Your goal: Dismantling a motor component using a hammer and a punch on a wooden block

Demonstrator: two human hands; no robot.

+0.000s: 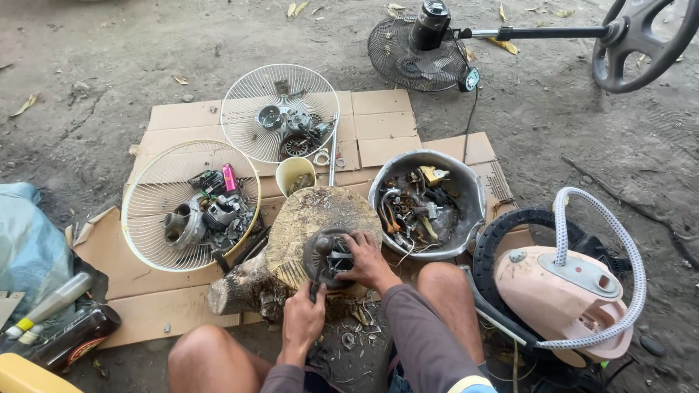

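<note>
The person sits on the ground with a wooden stump [306, 240] between the knees, and on top of it lies a dark round motor part [328, 256], disc-shaped with a boxy metal core; it looks like cast metal and wound iron, so I judge it heavy for its size, rigid, gritty rather than slippery, and not easily hurt except where thin wires may hang from it; the rim and the solid core look like the sound places to take hold.

The right hand [370, 262] lies against the part at its 3 o'clock side, fingers curled over the core, grip clenched on it; the left hand [303, 318] sits at the part's 6 o'clock, fist closed round a dark tool handle [314, 292] whose tip reaches up to the lower rim; the tip itself is hidden, so I cannot tell what kind of tool it is.

At 10 o'clock from the stump a white fan guard [191, 206] holds loose pieces; at 2 o'clock a dented metal bowl [427, 204] holds wires and scrap; cardboard [378, 120] lies under it all.
</note>
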